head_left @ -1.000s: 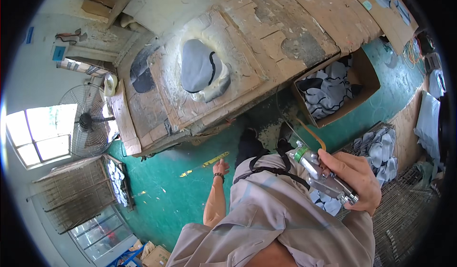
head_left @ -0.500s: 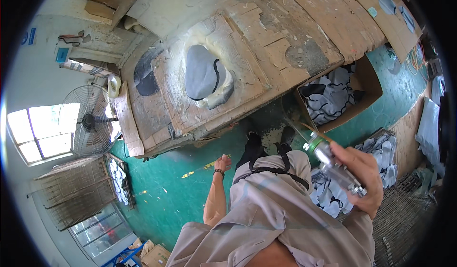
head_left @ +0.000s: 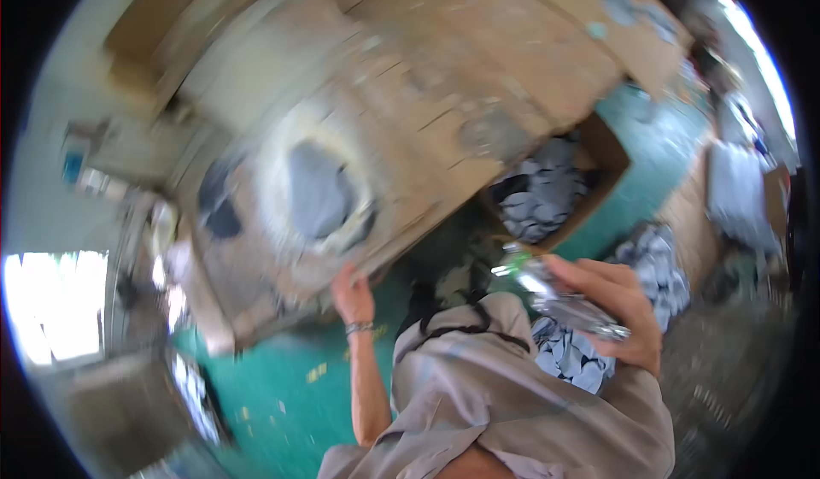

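Two hands busy, picture blurred.
Right hand (head_left: pixel 619 312) is wrapped around a silvery tool (head_left: pixel 555 295); left hand (head_left: pixel 350 287), fingers loose, touches the cardboard-topped bench's (head_left: pixel 427 129) edge; grey piece (head_left: pixel 318 190) beyond untouched.

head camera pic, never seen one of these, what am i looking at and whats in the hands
This is one picture from a wide fisheye camera worn on a person's head, looking down at their own two bare hands. The lens bends straight edges near the rim, and this picture is blurred.

The left hand reaches up to the edge of a large cardboard-covered work table. On that table lies a grey rounded piece inside a pale ring; what it is cannot be told.

The right hand has its grip closed on a shiny metal tool with a green tip; its exact kind is too blurred to name.

Beyond it stands an open cardboard box filled with grey and white pieces, on a green floor. The pale cloth at the bottom is the person's own clothing.
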Motion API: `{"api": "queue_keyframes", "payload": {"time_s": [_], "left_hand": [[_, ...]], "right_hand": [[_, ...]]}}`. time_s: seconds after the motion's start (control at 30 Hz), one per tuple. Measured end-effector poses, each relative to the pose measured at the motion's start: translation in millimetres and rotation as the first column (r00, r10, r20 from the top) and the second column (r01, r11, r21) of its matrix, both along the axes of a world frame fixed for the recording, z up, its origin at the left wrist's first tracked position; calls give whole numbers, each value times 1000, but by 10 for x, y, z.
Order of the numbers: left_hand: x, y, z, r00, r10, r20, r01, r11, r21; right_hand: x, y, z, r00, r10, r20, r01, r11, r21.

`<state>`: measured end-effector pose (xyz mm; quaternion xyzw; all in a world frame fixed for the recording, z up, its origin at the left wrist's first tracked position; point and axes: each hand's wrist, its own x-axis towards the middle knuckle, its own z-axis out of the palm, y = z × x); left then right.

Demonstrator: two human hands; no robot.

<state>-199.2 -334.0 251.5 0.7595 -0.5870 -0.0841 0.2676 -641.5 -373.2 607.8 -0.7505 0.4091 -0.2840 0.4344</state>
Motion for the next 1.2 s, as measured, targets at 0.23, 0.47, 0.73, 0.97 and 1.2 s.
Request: {"api": "queue_keyframes", "payload": {"time_s": [0.23,0.47,0.73,0.97,1.2], "left_hand": [[266,-1353,533,876,-194,442,140,979,151],[57,-1456,120,600,-390,699,178,916,358],[206,-1746,53,108,-597,795,501,723,475],[107,-1674,228,439,-543,716,447,823,351],[-150,-1543,493,676,-514,528,253,835,489]], "right_hand": [[133,356,-232,991,-21,129,33,995,-94],[-171,1028,-540,927,-346,142,345,938,32],[-597,1219,-677,917,-384,108,372,921,117],[-849,1295,-864,928,-351,125,333,931,147],[-967,1285,-899,954,-295,57,288,951,115]]}}
